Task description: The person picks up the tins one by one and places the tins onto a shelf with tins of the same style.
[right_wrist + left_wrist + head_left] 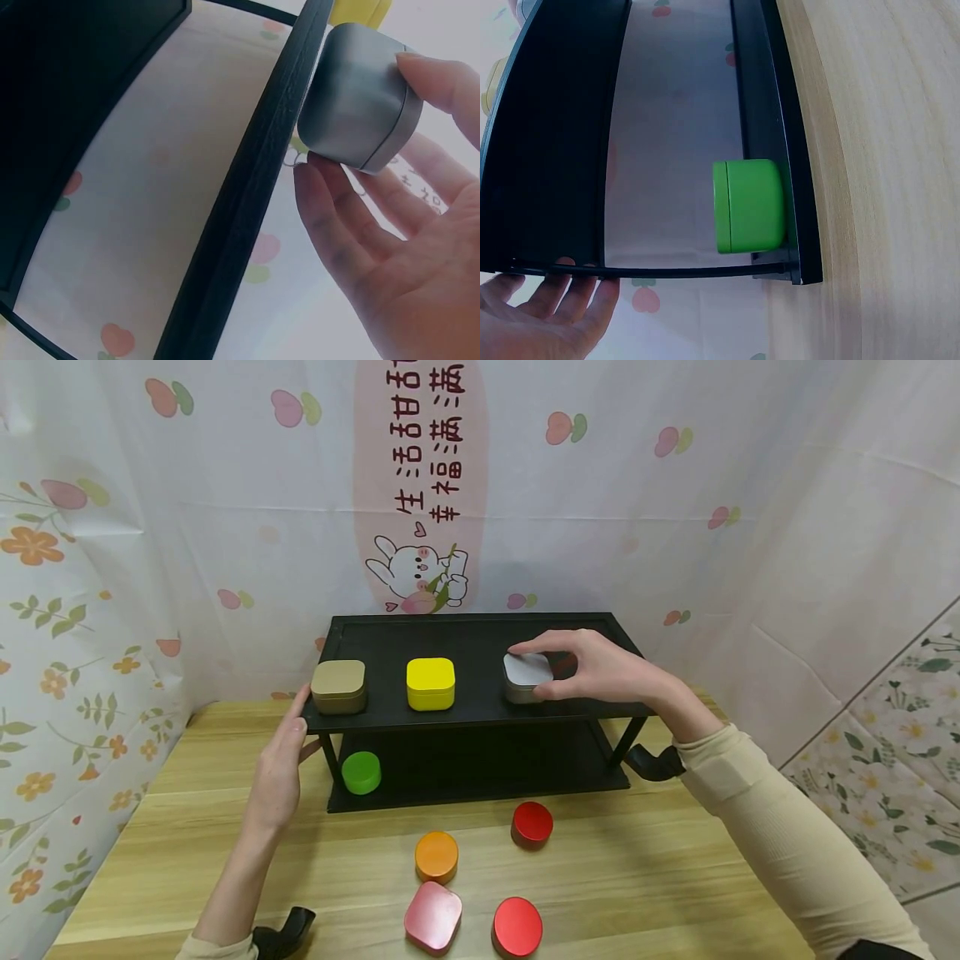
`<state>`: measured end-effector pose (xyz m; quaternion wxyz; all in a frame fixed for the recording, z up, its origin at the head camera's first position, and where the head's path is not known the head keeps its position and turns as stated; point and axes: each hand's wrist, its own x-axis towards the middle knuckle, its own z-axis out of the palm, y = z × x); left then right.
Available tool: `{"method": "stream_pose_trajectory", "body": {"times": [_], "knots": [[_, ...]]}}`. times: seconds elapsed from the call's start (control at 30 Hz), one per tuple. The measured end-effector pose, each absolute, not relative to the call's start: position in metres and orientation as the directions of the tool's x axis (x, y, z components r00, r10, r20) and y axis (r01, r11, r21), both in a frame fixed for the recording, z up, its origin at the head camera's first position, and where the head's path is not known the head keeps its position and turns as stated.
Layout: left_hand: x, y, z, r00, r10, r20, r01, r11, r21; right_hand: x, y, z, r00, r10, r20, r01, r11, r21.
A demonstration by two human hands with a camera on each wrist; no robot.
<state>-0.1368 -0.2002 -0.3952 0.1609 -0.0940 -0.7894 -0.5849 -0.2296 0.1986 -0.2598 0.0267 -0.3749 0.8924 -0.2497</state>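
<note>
My right hand pinches a silver-grey tin with a rounded square lid, on the right part of a black two-tier shelf. In the right wrist view, the thumb is at the lid's edge of this tin, and the fingers reach round its far side. My left hand holds the shelf's left end at the upper tier, with fingertips by the side bar. Close to that hand, a khaki-gold tin sits at the top tier's left corner. A yellow tin stands between the gold and grey ones.
On the lower tier at the left stands a green tin. In front of the shelf, on the wooden table, lie an orange round tin, a pink square tin and two red round tins. A patterned curtain hangs behind.
</note>
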Motion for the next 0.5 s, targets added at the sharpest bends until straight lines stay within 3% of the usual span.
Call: {"method": "stream_pose_trajectory", "body": {"times": [0.5], "knots": [[-0.1379,-0.1999,-0.3959,-0.929,-0.038,0.369,0.342,0.298,0.891,-0.2336,0.1978,-0.2658,-0.744,-0.663,0.089,-0.610,0.618,-0.497]]}}
